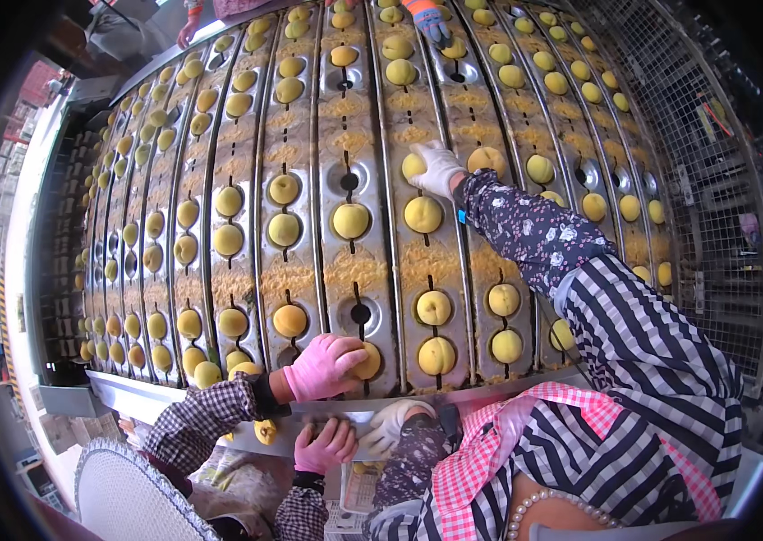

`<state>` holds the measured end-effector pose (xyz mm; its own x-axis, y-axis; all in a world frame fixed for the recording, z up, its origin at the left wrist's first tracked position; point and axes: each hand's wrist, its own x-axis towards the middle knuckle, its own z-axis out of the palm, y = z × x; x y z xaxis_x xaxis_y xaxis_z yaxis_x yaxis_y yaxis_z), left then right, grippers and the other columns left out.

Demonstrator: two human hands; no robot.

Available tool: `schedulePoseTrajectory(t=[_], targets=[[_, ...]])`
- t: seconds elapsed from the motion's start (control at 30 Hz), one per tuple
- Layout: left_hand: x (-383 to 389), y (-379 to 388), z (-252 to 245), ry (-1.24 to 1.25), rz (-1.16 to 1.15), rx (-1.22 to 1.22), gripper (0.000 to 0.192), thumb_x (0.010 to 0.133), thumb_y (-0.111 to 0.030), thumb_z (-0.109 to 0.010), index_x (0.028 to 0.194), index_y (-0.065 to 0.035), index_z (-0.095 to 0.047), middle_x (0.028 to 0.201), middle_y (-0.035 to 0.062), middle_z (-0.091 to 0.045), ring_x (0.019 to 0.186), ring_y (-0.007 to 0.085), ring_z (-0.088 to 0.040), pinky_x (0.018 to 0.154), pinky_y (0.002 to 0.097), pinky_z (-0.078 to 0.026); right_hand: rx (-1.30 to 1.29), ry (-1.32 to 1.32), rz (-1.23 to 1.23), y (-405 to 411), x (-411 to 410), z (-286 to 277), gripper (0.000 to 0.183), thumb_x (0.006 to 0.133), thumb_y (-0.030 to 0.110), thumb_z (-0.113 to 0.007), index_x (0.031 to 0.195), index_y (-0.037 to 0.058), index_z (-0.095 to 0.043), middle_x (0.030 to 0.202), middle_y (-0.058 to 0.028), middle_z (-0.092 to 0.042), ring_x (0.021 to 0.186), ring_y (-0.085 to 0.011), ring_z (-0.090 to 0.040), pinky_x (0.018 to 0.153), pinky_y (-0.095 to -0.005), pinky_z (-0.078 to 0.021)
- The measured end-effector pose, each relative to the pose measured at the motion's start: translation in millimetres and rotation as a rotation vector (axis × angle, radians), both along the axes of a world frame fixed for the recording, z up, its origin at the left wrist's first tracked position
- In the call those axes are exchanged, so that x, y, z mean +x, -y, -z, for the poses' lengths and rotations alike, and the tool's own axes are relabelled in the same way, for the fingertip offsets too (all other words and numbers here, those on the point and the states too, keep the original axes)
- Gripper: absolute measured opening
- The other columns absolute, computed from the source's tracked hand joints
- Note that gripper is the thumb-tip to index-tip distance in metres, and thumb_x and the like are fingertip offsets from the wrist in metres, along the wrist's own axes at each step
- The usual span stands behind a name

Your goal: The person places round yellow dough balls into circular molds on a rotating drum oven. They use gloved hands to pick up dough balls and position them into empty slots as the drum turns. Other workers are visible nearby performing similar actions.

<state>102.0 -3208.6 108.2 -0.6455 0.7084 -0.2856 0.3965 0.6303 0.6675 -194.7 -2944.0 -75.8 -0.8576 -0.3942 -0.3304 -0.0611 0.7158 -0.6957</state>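
My right hand (437, 168), in a white glove, reaches far over a metal slat conveyor (422, 125) with round cups. Its fingers are around a yellow peach (412, 166) at a cup. Another peach (423, 215) sits in the cup just nearer to me, and a larger-looking orange-yellow one (487, 161) lies to the right of my wrist. My left hand (391, 425), also white-gloved, is low at the metal front edge (490, 395), fingers apart and holding nothing visible. An empty cup (360, 313) shows a dark centre hole.
At my left, a co-worker's pink-gloved hand (327, 365) grips a peach (366, 360); their other pink-gloved hand (327, 443) is below the edge. Across the conveyor, a blue-gloved hand (431, 26) touches a peach. Wire mesh guarding (713, 203) borders the right side. Pulp (354, 267) coats the slats.
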Motion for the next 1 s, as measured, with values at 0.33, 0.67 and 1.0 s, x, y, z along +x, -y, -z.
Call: schedulePoseTrajectory(t=[0.33, 0.67, 1.0], targets=[[0, 2, -29, -0.032, -0.057, -0.007, 0.062, 0.068, -0.019, -0.079, 0.124, -0.0074, -0.055, 0.122, 0.0101, -0.062, 0.112, 0.0311, -0.060, 0.100, 0.0462, -0.044, -0.296, -0.095, -0.159, 1, -8, 5, 0.062, 0.076, 0.012, -0.074, 0.134, 0.0037, -0.054, 0.128, -0.0199, -0.057, 0.124, -0.0360, -0.054, 0.108, -0.0374, -0.0421], [-43, 100, -63, -0.180, -0.238, -0.150, 0.063, 0.072, -0.010, -0.076, 0.131, -0.0075, -0.054, 0.127, 0.0144, -0.058, 0.115, 0.0357, -0.056, 0.098, 0.0472, -0.044, 0.046, -0.009, -0.245, 8, -6, -33, 0.064, 0.076, -0.002, -0.061, 0.137, 0.0141, -0.055, 0.142, -0.0151, -0.051, 0.133, -0.0366, -0.046, 0.114, -0.0404, -0.0367], [-53, 138, -56, -0.139, -0.001, -0.273, 0.061, 0.071, -0.017, -0.077, 0.128, -0.0088, -0.056, 0.120, 0.0116, -0.061, 0.102, 0.0329, -0.061, 0.086, 0.0449, -0.049, 0.268, -0.173, -0.265, 55, 0, -92, 0.065, 0.083, 0.047, -0.072, 0.137, 0.0146, -0.055, 0.138, -0.0128, -0.053, 0.130, -0.0359, -0.049, 0.107, -0.0499, -0.0394]])
